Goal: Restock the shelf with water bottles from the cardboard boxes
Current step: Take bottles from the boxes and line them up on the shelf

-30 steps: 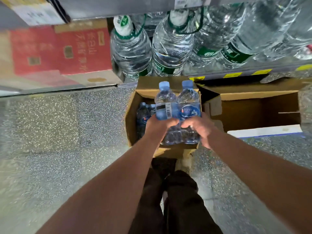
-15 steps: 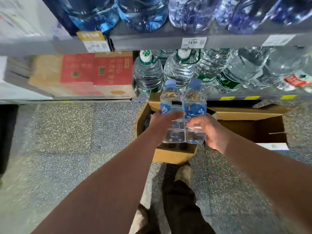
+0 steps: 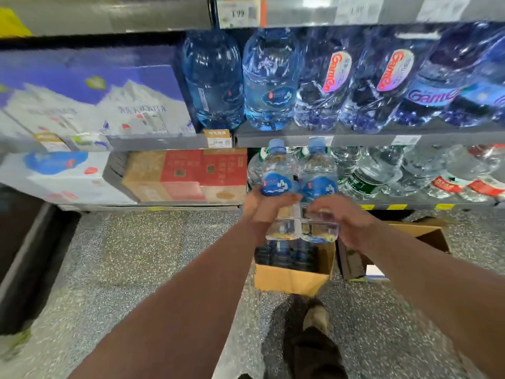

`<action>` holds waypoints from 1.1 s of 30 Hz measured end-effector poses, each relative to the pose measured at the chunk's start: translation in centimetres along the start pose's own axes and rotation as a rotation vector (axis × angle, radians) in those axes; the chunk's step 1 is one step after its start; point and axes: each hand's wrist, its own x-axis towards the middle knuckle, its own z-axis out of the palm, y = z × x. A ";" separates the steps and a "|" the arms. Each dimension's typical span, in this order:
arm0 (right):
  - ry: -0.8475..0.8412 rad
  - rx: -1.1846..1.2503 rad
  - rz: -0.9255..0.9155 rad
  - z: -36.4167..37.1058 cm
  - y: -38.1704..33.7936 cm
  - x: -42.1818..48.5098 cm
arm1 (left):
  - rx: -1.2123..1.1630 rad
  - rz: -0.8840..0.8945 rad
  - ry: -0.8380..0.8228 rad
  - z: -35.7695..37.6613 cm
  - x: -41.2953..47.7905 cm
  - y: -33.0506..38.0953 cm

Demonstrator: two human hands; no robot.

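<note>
Two small water bottles with blue caps and blue labels are held upright side by side in front of the lowest shelf. My left hand (image 3: pixel 269 207) grips the left bottle (image 3: pixel 278 184) around its middle. My right hand (image 3: pixel 345 221) grips the right bottle (image 3: pixel 318 181) the same way. Below them on the floor stands an open cardboard box (image 3: pixel 291 280) with more blue-capped bottles (image 3: pixel 287 254) inside. A second open cardboard box (image 3: pixel 420 236) sits to its right, its inside mostly hidden by my right arm.
The shelf (image 3: pixel 314 139) above holds large blue water jugs (image 3: pixel 216 80) and Ganten bottles (image 3: pixel 328 83). The lowest shelf has large clear bottles with green labels (image 3: pixel 363 179) and red cartons (image 3: pixel 202 173) to the left. Speckled floor (image 3: pixel 136 255) spreads left; my legs (image 3: pixel 314 348) are below.
Both hands have lifted the two bottles higher, up and away from the box toward the shelves. The view has tilted upward, showing the shelf with large blue jugs.
</note>
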 end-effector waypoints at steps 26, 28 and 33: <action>0.078 0.082 -0.689 -1.0 -25.9 -29.8 | -0.003 0.752 -0.007 0.0 -22.8 31.3; 0.102 0.082 -0.713 -1.6 -26.6 -30.7 | -0.005 0.778 -0.038 0.6 -23.4 32.2; 0.141 0.084 -0.723 -3.6 -28.6 -31.3 | -0.016 0.781 -0.060 2.7 -22.8 34.2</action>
